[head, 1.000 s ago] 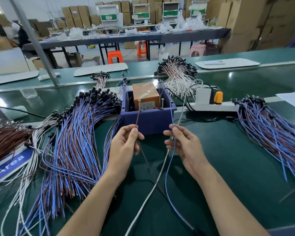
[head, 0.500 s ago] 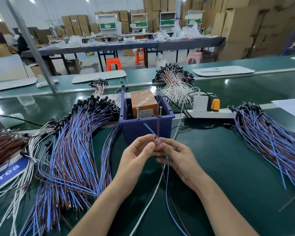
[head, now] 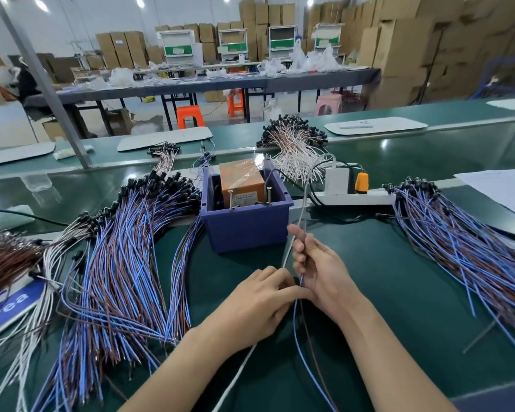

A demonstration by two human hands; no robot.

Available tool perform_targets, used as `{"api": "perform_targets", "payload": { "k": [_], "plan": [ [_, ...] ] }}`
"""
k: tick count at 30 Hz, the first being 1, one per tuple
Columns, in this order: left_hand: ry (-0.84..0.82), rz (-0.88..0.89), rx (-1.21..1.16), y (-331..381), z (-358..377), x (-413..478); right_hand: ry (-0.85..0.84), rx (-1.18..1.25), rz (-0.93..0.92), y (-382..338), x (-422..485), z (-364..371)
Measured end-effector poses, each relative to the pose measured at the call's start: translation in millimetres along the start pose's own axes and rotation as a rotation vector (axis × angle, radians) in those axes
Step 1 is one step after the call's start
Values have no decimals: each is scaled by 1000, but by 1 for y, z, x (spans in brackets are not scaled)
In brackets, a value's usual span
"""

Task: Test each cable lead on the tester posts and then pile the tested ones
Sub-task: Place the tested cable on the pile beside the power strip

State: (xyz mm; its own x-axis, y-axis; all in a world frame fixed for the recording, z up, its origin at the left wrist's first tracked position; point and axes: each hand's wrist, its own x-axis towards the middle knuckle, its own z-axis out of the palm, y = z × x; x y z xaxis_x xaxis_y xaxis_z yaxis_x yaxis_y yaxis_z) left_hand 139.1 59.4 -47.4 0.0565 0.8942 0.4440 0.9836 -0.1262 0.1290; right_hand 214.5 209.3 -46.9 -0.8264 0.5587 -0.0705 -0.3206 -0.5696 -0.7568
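The tester is an orange box [head: 241, 179] inside a blue bin [head: 246, 230], with two upright metal posts [head: 230, 199] at its front. Both hands are just in front of the bin, away from the posts. One cable with a blue and a brown lead [head: 297, 337] trails from them toward me. My right hand [head: 320, 272] holds the lead ends upright between its curled fingers. My left hand [head: 257, 306] pinches the same cable just below, by the right palm. A large pile of blue and brown cables [head: 125, 263] lies on the left, a second pile [head: 458, 251] on the right.
A white power strip [head: 356, 198] with an orange plug lies right of the bin; its white cord [head: 235, 379] runs under my hands. White-lead cables [head: 295, 153] are heaped behind the bin, brown ones [head: 3, 260] at far left. Paper [head: 500, 185] lies at far right.
Both hands drew back from the tester posts toward me and came together. The two leads, held apart at the posts before, are now gathered side by side in both hands.
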Motion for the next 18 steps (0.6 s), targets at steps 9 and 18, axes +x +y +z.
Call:
{"api": "perform_targets", "payload": {
  "k": [9, 18],
  "plan": [
    [-85, 195, 285, 4, -9, 14, 151, 398, -93, -24, -9, -9],
    [523, -438, -765, 33, -49, 101, 536, 119, -390, -70, -54, -47]
  ]
}}
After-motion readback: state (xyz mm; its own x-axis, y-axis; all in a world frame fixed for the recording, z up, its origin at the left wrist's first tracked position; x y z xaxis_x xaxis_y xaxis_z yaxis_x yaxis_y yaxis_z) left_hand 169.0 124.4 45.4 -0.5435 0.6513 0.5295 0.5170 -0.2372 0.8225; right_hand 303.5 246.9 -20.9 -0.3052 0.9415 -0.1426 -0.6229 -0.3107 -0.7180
